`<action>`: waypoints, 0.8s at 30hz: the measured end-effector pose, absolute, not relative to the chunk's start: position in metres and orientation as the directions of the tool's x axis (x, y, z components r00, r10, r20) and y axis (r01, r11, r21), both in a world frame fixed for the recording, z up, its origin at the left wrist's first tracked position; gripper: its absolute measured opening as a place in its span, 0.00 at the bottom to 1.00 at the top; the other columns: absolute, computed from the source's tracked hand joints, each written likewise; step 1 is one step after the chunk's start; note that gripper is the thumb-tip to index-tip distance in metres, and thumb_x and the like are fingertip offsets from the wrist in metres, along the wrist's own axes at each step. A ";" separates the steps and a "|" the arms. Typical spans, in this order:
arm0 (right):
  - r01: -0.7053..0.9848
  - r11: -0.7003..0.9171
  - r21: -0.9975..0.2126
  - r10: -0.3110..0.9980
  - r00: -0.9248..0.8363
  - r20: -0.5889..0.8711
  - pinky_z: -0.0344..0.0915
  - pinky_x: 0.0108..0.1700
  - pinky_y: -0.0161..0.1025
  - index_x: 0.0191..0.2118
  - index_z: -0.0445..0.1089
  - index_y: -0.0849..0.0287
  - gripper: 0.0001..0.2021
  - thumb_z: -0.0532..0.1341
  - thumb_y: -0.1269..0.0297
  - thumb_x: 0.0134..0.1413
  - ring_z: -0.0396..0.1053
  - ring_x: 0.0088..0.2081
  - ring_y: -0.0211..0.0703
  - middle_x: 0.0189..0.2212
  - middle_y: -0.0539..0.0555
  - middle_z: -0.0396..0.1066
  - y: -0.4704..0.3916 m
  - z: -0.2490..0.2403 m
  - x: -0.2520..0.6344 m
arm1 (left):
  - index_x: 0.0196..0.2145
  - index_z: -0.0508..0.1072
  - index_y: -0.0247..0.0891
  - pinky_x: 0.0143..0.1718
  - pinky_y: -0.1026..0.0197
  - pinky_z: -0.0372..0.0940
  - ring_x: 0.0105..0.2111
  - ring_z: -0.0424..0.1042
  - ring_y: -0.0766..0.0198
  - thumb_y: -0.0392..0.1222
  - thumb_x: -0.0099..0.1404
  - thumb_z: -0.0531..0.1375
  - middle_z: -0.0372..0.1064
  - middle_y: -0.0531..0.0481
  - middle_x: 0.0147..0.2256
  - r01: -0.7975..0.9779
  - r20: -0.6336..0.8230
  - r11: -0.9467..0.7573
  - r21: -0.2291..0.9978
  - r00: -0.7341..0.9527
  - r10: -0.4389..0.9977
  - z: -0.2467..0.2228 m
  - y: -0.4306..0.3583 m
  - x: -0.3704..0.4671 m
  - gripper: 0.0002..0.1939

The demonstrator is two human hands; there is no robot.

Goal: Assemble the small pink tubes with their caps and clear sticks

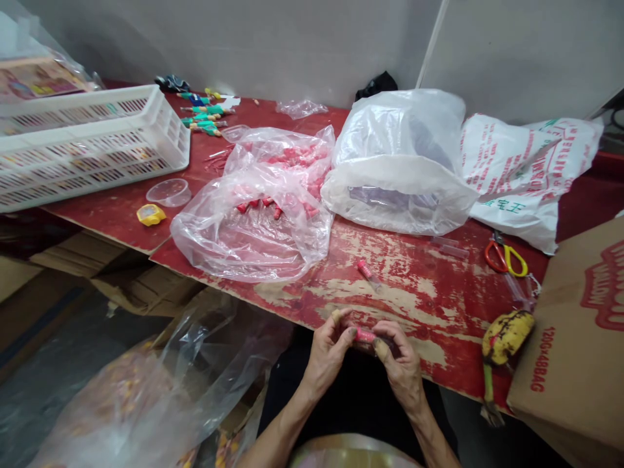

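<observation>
Red worn table, grey wall; both hands' fingers pinching pink tube.

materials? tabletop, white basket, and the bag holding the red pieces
Tabletop: looks like board painted red, matte; the paint is worn through to pale patches near the front edge.
White basket: probably moulded plastic, slotted walls, slight sheen.
Bag: thin clear plastic film, crumpled and glossy; the red pieces show through it.
</observation>
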State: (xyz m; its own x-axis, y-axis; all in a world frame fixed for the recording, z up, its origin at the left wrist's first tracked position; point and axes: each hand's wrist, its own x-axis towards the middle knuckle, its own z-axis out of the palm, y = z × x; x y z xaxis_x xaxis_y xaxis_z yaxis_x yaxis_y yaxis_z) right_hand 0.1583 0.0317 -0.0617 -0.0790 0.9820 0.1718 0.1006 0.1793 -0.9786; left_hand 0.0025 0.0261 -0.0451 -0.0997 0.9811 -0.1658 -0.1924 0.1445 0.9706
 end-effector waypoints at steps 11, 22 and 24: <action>0.107 0.191 -0.976 0.981 -0.065 0.185 0.67 0.44 0.37 0.40 0.71 0.54 0.06 0.59 0.64 0.58 0.67 0.46 0.45 0.40 0.53 0.69 0.032 -0.062 0.158 | 0.48 0.71 0.40 0.41 0.60 0.67 0.38 0.71 0.60 0.44 0.57 0.63 0.71 0.47 0.39 -0.204 -0.154 0.124 0.971 -0.138 0.978 -0.042 0.027 0.005 0.20; 0.107 0.203 -0.973 0.979 -0.054 0.198 0.67 0.44 0.37 0.39 0.72 0.55 0.06 0.60 0.64 0.57 0.67 0.45 0.45 0.39 0.54 0.69 0.034 -0.061 0.159 | 0.50 0.69 0.42 0.41 0.61 0.66 0.40 0.70 0.61 0.41 0.55 0.65 0.70 0.47 0.43 -0.293 -0.174 0.136 0.947 -0.110 0.978 -0.040 0.027 0.005 0.23; 0.100 0.193 -0.976 0.980 -0.059 0.188 0.67 0.44 0.37 0.40 0.72 0.55 0.06 0.60 0.64 0.57 0.67 0.45 0.45 0.39 0.54 0.69 0.033 -0.062 0.159 | 0.47 0.70 0.39 0.35 0.64 0.66 0.34 0.70 0.64 0.44 0.58 0.63 0.71 0.49 0.37 -0.237 -0.188 0.158 0.959 -0.108 0.976 -0.040 0.027 0.005 0.20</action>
State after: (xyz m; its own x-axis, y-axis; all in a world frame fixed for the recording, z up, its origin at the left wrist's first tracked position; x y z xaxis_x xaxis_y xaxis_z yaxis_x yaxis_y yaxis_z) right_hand 0.1589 0.0326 -0.0623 -0.0594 0.9803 0.1882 0.1001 0.1934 -0.9760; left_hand 0.0048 0.0273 -0.0397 -0.1080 0.9763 -0.1876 -0.2368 0.1580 0.9586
